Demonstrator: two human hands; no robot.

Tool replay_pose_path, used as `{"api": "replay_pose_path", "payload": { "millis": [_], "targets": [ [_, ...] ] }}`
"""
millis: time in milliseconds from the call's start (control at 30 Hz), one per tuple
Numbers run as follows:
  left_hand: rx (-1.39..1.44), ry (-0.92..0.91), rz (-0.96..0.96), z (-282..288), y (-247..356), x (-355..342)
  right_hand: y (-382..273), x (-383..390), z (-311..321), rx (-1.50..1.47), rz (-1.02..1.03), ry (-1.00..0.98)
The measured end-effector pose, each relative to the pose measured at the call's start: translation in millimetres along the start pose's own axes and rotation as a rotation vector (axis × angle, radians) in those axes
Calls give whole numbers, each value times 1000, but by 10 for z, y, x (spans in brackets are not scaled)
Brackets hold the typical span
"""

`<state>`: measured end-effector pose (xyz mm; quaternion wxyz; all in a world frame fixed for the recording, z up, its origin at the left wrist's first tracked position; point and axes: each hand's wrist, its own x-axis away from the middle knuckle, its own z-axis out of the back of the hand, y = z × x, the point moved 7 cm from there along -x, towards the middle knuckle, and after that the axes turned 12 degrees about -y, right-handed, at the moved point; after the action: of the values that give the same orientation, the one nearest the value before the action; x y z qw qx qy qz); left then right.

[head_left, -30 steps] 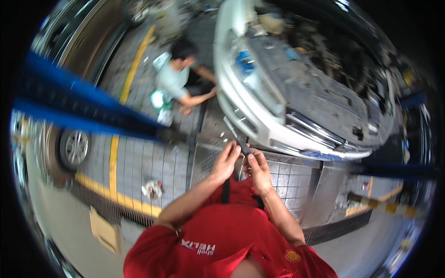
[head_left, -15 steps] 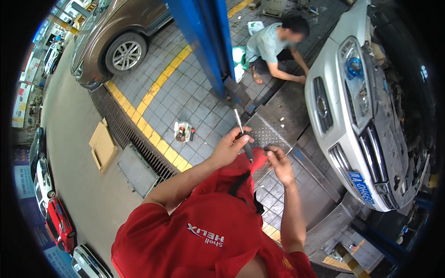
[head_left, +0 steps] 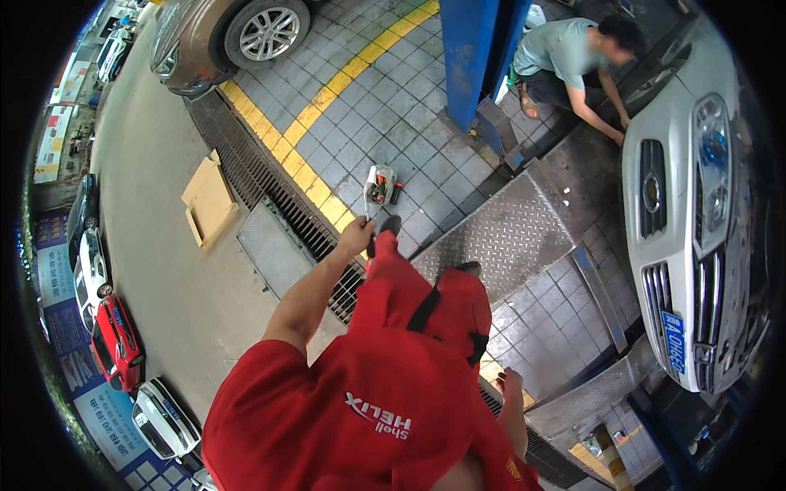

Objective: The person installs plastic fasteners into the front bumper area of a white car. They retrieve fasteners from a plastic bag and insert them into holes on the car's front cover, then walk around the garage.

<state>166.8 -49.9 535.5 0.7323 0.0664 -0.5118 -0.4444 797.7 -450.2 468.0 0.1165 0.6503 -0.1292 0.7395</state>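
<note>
My left hand (head_left: 357, 236) is closed round a hand driver (head_left: 367, 203) with a silver shaft and a black handle. The shaft stands up past my fingers, and part of the handle shows beneath them. Just beyond it on the tiles sits a small whitish tub (head_left: 381, 170) with red and dark items inside; a dark cylindrical object (head_left: 397, 193) lies beside it. My right hand (head_left: 510, 383) hangs low by my right side, its fingers partly hidden, so whether it holds anything is unclear.
A metal tread-plate ramp (head_left: 491, 237) is ahead of my feet, with a blue lift post (head_left: 475, 65) beyond. At right stands a silver car (head_left: 667, 172), where another person (head_left: 565, 57) crouches. Cardboard (head_left: 209, 200) and a grate (head_left: 274, 245) lie left; a brown car (head_left: 196, 41) is far left.
My hands have parted. The left has gone left with the driver towards the tub; the right has dropped to my side. My view has shifted left, and my shoes now show.
</note>
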Motion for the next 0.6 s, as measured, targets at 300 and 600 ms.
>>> {"api": "replay_pose_path", "payload": {
  "millis": [300, 600],
  "targets": [
    [-421, -234, 188, -90, -2129, -1641, -725, -543, -2304, 619, 343, 186],
    [-49, -212, 450, -569, -3384, -3543, -307, -243, -4511, 1256, 679, 224]
  ]
}}
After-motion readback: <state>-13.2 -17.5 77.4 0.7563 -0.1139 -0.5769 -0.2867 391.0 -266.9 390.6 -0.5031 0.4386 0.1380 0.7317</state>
